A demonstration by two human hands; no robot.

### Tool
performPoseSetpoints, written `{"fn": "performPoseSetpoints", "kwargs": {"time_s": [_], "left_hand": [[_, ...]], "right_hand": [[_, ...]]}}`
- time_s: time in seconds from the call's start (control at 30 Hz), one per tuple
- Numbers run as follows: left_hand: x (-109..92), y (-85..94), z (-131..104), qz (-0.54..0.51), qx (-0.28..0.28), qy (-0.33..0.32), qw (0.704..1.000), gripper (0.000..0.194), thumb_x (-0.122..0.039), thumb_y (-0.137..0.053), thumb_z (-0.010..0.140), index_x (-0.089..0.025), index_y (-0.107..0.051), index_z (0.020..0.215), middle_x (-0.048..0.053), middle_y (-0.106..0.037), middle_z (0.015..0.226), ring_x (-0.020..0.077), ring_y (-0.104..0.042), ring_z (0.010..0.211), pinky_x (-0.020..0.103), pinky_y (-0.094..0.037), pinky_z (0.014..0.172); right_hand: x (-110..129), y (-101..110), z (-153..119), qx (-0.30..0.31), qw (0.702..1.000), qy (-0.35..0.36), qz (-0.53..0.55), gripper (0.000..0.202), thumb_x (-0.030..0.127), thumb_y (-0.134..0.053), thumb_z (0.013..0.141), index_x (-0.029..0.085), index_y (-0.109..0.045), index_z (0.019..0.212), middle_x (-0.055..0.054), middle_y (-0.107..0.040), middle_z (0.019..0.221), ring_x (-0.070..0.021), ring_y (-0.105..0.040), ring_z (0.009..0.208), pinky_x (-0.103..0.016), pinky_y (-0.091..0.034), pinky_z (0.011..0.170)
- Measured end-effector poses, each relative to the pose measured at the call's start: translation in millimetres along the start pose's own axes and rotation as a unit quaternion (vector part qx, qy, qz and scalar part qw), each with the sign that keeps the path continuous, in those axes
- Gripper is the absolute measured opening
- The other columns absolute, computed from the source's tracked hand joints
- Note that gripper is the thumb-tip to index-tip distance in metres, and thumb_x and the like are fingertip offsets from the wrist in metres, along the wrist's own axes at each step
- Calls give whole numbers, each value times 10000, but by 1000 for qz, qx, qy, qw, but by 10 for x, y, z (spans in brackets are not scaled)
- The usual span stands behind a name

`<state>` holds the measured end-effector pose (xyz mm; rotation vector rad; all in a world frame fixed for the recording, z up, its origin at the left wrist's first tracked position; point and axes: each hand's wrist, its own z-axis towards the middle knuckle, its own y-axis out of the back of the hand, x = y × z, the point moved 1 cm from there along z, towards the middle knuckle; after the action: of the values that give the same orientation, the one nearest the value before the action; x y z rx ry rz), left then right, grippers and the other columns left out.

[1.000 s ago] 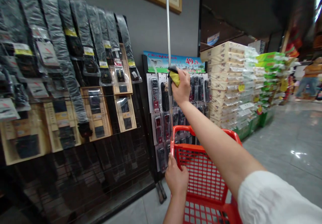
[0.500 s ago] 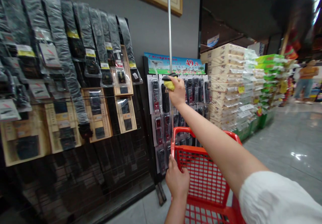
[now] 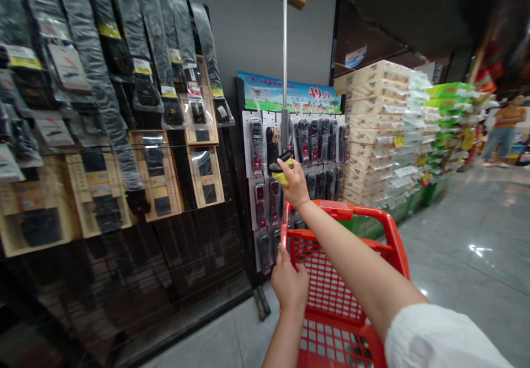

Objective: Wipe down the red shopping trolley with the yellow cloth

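Observation:
My right hand [image 3: 296, 183] is stretched forward, its fingers closed round a small yellow-and-black piece [image 3: 280, 174] against an upright metal pole [image 3: 285, 37]. I cannot make out exactly what that piece is. Just above it, the pole has a grey collar [image 3: 285, 124]. Lower down, my left hand [image 3: 292, 280] is closed at the near left corner of a red shopping cart [image 3: 327, 268], where the pole's lower part runs. My left fingers appear wrapped round the pole, partly hidden from view. The pole's top is out of frame.
Packaged belts [image 3: 120, 20] and boxed goods [image 3: 161, 177] hang on a dark rack at left. Ahead stands a display of packaged belts under a blue price banner [image 3: 293, 93]. Stacked cream boxes [image 3: 372, 131] line the right side. A person [image 3: 507, 128] stands far off.
My right hand has come down along the pole with the yellow-and-black piece, and the grey collar now shows above it. The left hand stays at the cart's corner. The view has tilted slightly down.

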<state>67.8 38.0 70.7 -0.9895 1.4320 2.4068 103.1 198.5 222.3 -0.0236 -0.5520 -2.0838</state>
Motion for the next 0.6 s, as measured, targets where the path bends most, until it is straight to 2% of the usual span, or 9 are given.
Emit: {"fn": "performPoseSetpoints", "kwargs": {"time_s": [0.2, 0.37, 0.47, 0.6], "left_hand": [[-7, 4, 13, 2, 8, 8, 1000, 644, -121, -471, 805, -63, -405, 1443, 167, -519, 1415, 257, -630, 1133, 328, -499, 945], [-32, 14, 11, -11, 4, 20, 1000, 619, -139, -449, 830, -103, -412, 1447, 150, -550, 1389, 235, -646, 1108, 301, -503, 918], [-40, 15, 17, -40, -3, 41, 998, 570, -162, -422, 866, -138, -441, 1435, 136, -585, 1355, 231, -645, 1113, 308, -496, 927], [41, -9, 93, -132, -28, 128, 983, 500, -306, -291, 961, -165, -510, 1389, 121, -634, 1293, 236, -633, 1141, 332, -501, 935]], "right_hand": [[-235, -79, -679, 143, 988, 34, -38, 621, 81, -486, 825, 263, -459, 1419, -121, -397, 1381, -258, -414, 1272, -442, -373, 1075], [-231, 32, -1063, 319, 939, 87, -99, 568, 165, -514, 871, 259, -452, 1427, -138, -508, 1262, -243, -515, 1101, -403, -426, 975], [-92, 113, -1136, 349, 925, 54, -137, 513, 235, -491, 908, 278, -461, 1419, -135, -537, 1222, -251, -529, 1048, -389, -444, 902], [159, 188, -1205, 360, 920, 22, -156, 445, 304, -447, 939, 286, -512, 1378, -135, -557, 1189, -274, -521, 1037, -396, -445, 860]]}}
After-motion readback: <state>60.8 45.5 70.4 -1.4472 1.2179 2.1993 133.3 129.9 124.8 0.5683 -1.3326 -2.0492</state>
